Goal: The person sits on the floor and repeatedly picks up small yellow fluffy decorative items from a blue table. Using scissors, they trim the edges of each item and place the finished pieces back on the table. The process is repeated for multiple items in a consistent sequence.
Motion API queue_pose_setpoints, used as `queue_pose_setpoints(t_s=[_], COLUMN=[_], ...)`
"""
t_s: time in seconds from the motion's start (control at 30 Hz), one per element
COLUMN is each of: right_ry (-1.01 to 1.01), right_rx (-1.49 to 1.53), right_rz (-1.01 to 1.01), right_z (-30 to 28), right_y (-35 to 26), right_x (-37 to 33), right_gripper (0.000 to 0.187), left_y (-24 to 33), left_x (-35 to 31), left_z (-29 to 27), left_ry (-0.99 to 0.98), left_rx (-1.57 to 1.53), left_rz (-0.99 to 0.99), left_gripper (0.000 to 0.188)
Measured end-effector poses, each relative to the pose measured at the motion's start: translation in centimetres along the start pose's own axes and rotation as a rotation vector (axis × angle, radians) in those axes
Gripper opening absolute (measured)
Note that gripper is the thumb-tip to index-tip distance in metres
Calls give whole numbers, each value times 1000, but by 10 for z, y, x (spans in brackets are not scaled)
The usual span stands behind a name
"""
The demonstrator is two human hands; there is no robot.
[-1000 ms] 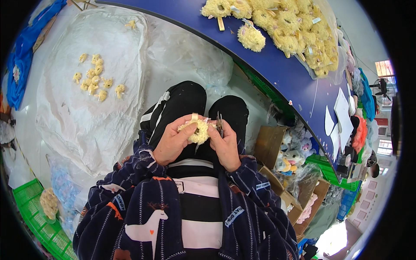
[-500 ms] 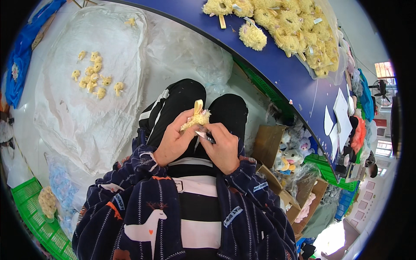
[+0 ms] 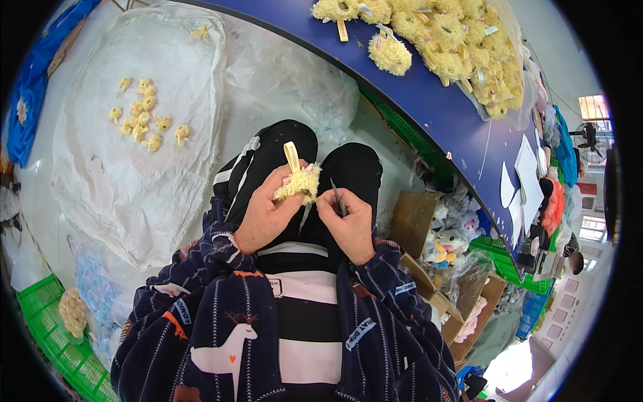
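Note:
Above my lap, my left hand [image 3: 265, 213] pinches a small pale-yellow plush piece [image 3: 299, 185]. A cream ribbon loop [image 3: 291, 157] stands up from the piece, and part of its fluffy underside is hidden by my thumb. My right hand [image 3: 347, 224], just to the right of the plush and apart from it, is closed around small dark thread snips [image 3: 337, 194]. Their point sticks up past my fingers; most of the handle is hidden in my palm. A thin pale strip [image 3: 305, 216] hangs below the plush, between my hands.
To the left, several yellow plush pieces [image 3: 143, 117] lie on a white sheet [image 3: 87, 194]. A blue table [image 3: 415, 100] curves along the far right, with a heap of yellow plush pieces [image 3: 449, 40] on it. Cardboard boxes [image 3: 413, 221] and a green crate [image 3: 499, 258] stand at right.
My hands have moved apart. The plush has tilted and shifted slightly left, its ribbon now leaning left. The snips have swung from pointing at the plush to pointing upward.

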State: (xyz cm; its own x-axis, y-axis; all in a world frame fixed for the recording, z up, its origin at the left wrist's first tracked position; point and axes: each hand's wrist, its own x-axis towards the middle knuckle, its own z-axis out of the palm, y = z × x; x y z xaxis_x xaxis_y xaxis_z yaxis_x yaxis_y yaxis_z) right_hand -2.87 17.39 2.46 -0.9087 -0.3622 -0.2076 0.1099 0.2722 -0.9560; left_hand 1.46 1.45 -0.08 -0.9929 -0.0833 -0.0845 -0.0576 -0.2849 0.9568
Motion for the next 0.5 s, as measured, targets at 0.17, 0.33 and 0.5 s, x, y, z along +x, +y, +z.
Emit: queue_pose_setpoints(t_s=[0.17,0.33,0.5], right_ry=[31,-31,-120], right_rx=[-254,-247,82], right_rz=[-351,-254,78], right_z=[6,7,3], right_y=[-7,5,7], right_x=[1,4,4], right_gripper=[12,15,8], left_y=[-1,-1,-3], left_x=[1,0,0], left_z=[-1,2,-2], left_ry=[-2,-8,-29], left_rx=[244,326,98], left_rz=[161,234,16], left_gripper=[45,46,46])
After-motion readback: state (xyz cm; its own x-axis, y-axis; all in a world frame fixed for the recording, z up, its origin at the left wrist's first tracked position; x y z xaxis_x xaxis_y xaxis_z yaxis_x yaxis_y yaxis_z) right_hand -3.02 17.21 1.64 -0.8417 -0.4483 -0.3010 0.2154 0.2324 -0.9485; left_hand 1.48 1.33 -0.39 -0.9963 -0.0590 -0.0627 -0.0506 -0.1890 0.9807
